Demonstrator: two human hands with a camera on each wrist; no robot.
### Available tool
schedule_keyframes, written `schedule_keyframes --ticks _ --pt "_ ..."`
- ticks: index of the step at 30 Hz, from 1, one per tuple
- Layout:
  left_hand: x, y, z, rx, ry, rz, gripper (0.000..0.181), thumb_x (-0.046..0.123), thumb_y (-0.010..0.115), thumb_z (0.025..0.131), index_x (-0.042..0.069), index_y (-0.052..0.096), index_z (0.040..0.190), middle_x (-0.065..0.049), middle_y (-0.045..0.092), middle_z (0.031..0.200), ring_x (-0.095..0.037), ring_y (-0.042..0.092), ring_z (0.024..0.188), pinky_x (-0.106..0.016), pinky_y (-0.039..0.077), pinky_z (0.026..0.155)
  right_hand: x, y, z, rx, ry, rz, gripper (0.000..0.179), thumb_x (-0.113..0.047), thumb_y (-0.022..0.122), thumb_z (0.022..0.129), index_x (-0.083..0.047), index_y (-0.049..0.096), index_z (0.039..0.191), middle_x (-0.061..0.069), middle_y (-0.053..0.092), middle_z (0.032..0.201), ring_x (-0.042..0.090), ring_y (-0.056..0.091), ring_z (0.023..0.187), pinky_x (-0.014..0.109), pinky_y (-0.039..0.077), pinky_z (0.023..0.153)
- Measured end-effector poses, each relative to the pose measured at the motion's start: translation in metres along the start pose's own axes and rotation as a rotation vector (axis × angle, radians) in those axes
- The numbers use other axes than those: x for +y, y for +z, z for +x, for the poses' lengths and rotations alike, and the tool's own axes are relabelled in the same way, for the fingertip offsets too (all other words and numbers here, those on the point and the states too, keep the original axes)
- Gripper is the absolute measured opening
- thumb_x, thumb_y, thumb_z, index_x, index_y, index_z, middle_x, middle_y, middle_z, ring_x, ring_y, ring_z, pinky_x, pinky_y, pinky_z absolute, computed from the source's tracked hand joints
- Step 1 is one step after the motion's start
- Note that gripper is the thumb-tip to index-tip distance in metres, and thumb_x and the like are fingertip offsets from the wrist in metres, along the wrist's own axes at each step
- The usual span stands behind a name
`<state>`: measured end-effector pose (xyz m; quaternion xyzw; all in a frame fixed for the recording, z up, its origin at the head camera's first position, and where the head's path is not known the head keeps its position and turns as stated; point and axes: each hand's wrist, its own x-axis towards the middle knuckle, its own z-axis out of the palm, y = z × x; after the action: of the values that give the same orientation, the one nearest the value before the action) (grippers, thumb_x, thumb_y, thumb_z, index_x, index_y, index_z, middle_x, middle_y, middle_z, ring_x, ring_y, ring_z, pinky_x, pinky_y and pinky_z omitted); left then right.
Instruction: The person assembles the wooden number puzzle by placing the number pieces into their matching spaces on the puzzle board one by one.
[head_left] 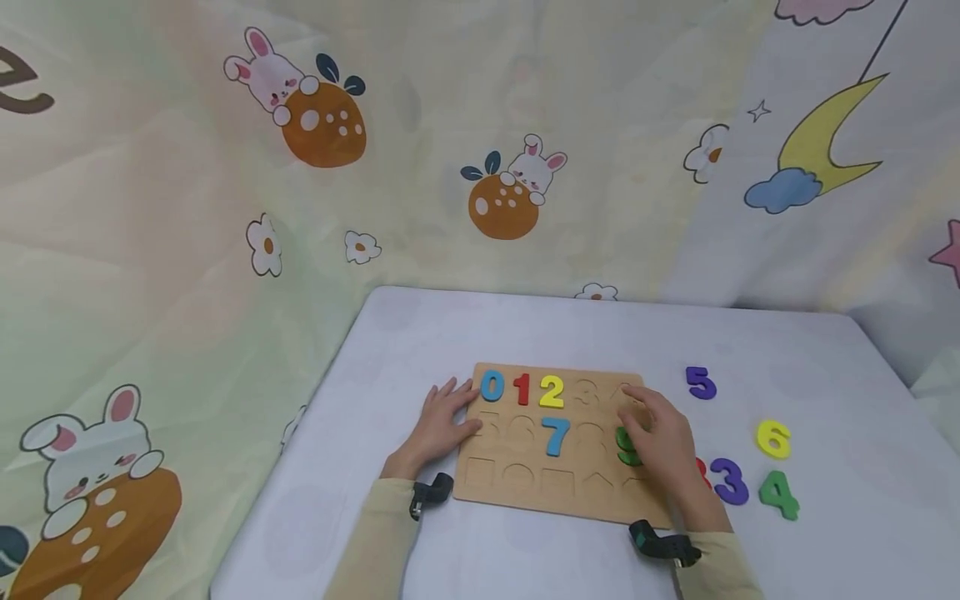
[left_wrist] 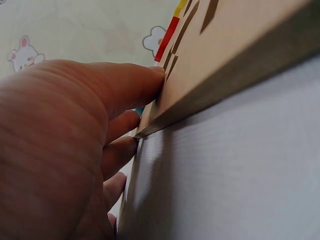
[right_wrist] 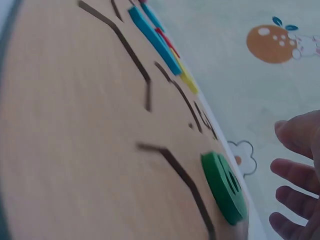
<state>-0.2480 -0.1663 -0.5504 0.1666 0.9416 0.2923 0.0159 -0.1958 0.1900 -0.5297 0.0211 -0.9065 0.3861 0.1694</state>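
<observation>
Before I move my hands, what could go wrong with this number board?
Your right hand might brush the green piece, which stands proud of the board. It could also nudge the loose red piece that it partly hides. And if your left hand leaves the edge, the board might slide.

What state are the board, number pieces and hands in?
Tan wooden number board: partly filled
Blue 0: slotted
Red 1: slotted
Yellow 2: slotted
Blue 7: slotted
Green 9: on board
Purple 5: loose
Yellow 6: loose
Purple 3: loose
Green 4: loose
Red piece: loose, mostly hidden
Left hand: touching board
Right hand: open, empty
</observation>
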Motion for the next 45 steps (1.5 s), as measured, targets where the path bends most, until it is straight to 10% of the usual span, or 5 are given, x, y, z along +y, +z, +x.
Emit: schedule_keyframes --ticks 12,27,45 --pt "-0.001 0.002 -0.001 0.006 -0.004 0.008 0.057 0.036 0.067 0.091 0.016 0.052 0.143 0.000 0.037 0.155 -0.024 0.017 0.149 -0.045 0.000 0.123 0.022 -0.031 0.001 0.053 0.106 -0.134 0.041 -0.013 0.065 0.091 -0.003 0.057 0.131 0.025 0.055 0.133 0.048 0.047 0.123 0.065 0.039 0.099" --pt "0.001 0.001 0.001 0.000 -0.021 0.008 0.057 0.036 0.067 0.091 0.017 0.051 0.143 0.001 0.036 0.156 -0.023 0.015 0.150 -0.044 -0.001 0.123 0.041 -0.047 0.004 0.090 0.484 -0.247 0.052 -0.020 0.059 0.093 -0.001 0.049 0.141 0.028 0.039 0.147 0.048 0.030 0.137 0.066 0.026 0.111" --pt "0.000 0.003 0.001 -0.002 -0.017 0.010 0.057 0.036 0.067 0.091 0.017 0.052 0.143 0.000 0.036 0.156 -0.023 0.016 0.150 -0.045 0.000 0.123 0.052 -0.053 0.002 0.031 0.597 -0.309 0.056 -0.018 0.054 0.093 0.003 0.042 0.143 0.033 0.035 0.146 0.052 0.030 0.134 0.067 0.028 0.109"
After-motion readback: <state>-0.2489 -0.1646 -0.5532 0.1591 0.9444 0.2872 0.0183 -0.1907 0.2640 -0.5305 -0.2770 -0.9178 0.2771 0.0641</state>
